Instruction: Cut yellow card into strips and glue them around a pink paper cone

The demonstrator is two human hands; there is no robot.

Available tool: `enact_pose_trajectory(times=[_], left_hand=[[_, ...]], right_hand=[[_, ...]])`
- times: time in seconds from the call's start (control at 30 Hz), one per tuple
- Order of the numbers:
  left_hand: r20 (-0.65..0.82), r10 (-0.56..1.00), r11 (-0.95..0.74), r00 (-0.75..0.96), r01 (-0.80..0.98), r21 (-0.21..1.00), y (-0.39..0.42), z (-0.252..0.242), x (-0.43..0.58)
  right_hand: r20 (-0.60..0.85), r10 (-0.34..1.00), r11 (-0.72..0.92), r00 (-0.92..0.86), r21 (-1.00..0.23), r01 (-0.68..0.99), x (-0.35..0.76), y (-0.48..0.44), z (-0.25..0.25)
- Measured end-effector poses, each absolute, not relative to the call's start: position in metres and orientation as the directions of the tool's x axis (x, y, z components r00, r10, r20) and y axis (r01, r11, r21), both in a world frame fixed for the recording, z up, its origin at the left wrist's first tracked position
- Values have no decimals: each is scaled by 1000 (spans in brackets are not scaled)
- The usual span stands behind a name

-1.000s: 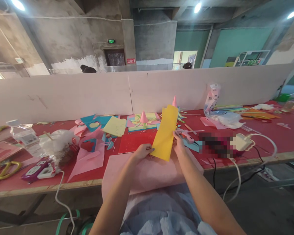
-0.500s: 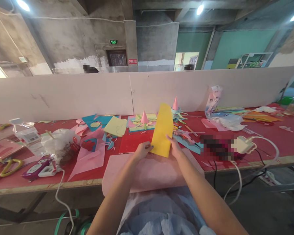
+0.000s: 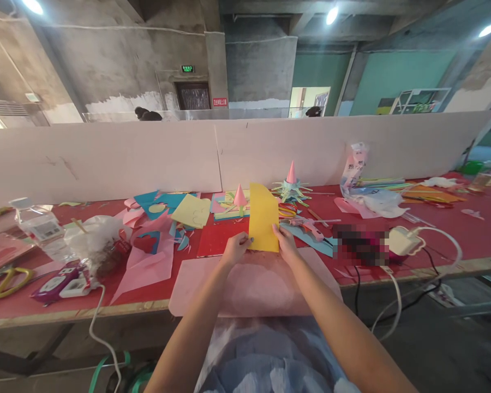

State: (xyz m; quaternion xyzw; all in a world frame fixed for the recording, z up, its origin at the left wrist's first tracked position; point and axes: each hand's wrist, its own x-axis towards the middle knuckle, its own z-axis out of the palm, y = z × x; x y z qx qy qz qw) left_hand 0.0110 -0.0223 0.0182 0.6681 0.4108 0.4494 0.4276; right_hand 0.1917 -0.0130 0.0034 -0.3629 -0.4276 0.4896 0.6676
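A yellow paper sheet (image 3: pixel 262 215) stands nearly upright over the red table (image 3: pixel 454 240), held at its bottom edge by both hands. My left hand (image 3: pixel 236 248) pinches its lower left corner. My right hand (image 3: pixel 285 243) pinches the lower right corner. Under the hands lies a large pink sheet (image 3: pixel 249 286) that hangs over the table's front edge. A red card (image 3: pixel 221 237) lies just behind it.
Paper scraps and pink paper cones (image 3: pixel 240 195) crowd the middle of the table. A glue gun (image 3: pixel 309 225) lies right of the hands, a charger with white cable (image 3: pixel 405 240) further right. Yellow scissors (image 3: pixel 4 275), a power strip (image 3: pixel 59 284) and a plastic bottle (image 3: pixel 39 226) sit left. A cardboard wall (image 3: pixel 147 155) runs behind.
The yellow sheet has swung from leaning right to nearly upright and come lower and left, with both hands drawing closer together at its bottom edge.
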Motion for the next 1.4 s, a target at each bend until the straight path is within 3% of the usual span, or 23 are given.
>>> enact_pose_trajectory(times=[0.2,0.4,0.67,0.83,1.17,1.4], left_hand=[[257,922,-307,289,141,941,-21,16,11],[283,909,-343,305,163,925,-21,16,10],[299,907,-361,296,183,914,-21,15,10],[245,935,-296,257,182,938,-20,14,9],[220,960,-227,170,19,974,-20,22,4],[217,964,-214,153,-32,976,-23,28,5]], right_hand=[[180,941,267,287,-915,-301,196,-7,-2],[193,935,289,297,-902,-322,200,-4,-5],[237,902,323,361,-925,-201,200,-5,-4],[256,922,335,290,-904,-266,196,-11,3],[202,977,194,-64,-974,-116,184,-29,11],[211,976,198,-56,-965,-173,184,-27,11]])
